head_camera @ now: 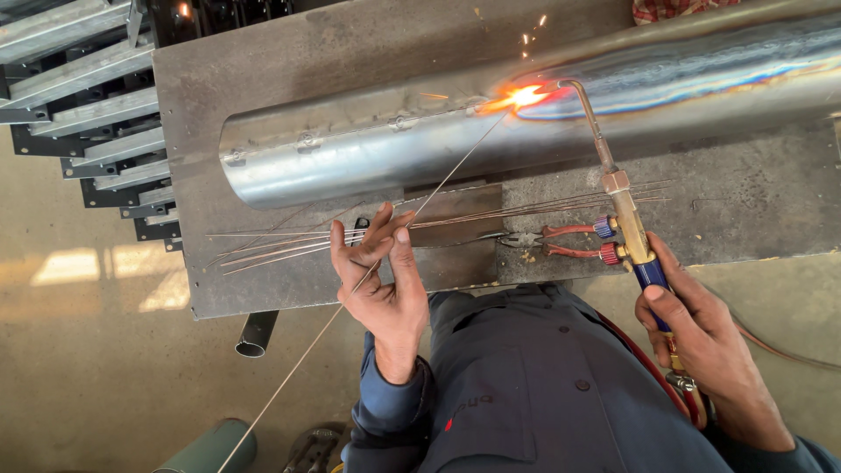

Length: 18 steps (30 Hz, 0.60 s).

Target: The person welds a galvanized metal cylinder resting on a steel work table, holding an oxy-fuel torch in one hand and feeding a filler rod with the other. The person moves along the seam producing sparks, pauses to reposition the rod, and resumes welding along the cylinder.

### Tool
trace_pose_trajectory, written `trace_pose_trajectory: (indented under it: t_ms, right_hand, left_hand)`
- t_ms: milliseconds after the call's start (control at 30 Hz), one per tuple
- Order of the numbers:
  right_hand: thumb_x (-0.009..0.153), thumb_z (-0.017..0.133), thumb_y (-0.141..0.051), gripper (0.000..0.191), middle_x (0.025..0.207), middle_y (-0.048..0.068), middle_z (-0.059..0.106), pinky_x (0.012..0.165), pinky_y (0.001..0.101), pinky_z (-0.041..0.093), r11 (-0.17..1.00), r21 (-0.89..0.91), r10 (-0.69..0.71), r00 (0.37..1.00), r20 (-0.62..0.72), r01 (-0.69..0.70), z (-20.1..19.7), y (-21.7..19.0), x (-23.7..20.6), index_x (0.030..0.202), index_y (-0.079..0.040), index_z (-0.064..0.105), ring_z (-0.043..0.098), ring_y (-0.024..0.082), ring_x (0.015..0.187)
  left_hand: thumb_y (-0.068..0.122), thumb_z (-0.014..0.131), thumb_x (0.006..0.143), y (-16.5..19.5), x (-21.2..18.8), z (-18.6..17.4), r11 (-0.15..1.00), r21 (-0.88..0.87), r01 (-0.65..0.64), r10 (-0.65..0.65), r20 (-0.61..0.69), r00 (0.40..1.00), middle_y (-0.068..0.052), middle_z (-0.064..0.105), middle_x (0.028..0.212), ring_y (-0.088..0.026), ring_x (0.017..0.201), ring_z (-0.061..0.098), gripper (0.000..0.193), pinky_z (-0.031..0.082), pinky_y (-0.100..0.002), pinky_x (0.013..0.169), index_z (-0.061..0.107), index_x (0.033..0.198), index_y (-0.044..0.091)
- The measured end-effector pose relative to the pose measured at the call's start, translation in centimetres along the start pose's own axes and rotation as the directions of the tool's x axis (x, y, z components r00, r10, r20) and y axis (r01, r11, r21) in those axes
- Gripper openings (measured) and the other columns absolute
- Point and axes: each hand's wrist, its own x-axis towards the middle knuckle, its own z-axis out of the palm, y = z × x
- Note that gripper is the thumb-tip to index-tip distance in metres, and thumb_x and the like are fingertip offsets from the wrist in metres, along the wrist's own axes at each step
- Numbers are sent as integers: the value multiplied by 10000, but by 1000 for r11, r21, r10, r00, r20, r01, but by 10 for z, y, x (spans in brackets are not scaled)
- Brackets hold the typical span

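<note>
Pinching a thin rod (412, 219), your left hand (381, 280) feeds its tip to the flame on the pipe (368, 153); your right hand (701, 337) clasps the torch (626, 215) over the counter (289, 52).

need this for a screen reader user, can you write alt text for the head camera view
A person's right hand holds a blue-handled brass gas torch, its flame on the seam of a long shiny steel pipe, while the left hand feeds a thin wire filler rod into the glow. Spare rods lie on the grey steel table.
</note>
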Motion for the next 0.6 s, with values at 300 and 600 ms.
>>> trace_pose_trajectory:
  t_ms: [300, 600]
  right_hand:
    - [990, 492, -195, 662, 715, 60, 478, 430, 291, 402, 999, -15, 39, 999, -19, -39, 2, -3, 0, 1643, -235, 387, 430, 125, 488]
    - [991, 484, -200, 664, 713, 53, 477, 425, 287, 392, 1000, -5, 17, 1000, 0, -17, 2, -3, 0, 1647, -234, 384, 416, 123, 481]
  left_hand:
    - [17, 634, 1049, -3, 1, 1, 1000, -17, -10, 10, -1, 1000, -124, 782, 1035, -314, 1264, 709, 163, 120, -521, 1360, 478, 1061, 65]
    - [17, 633, 1045, -2, 1, 2, 1000, -1, -4, 4, 4, 1000, -124, 783, 1032, -317, 1259, 711, 140, 125, -518, 1352, 498, 1054, 53]
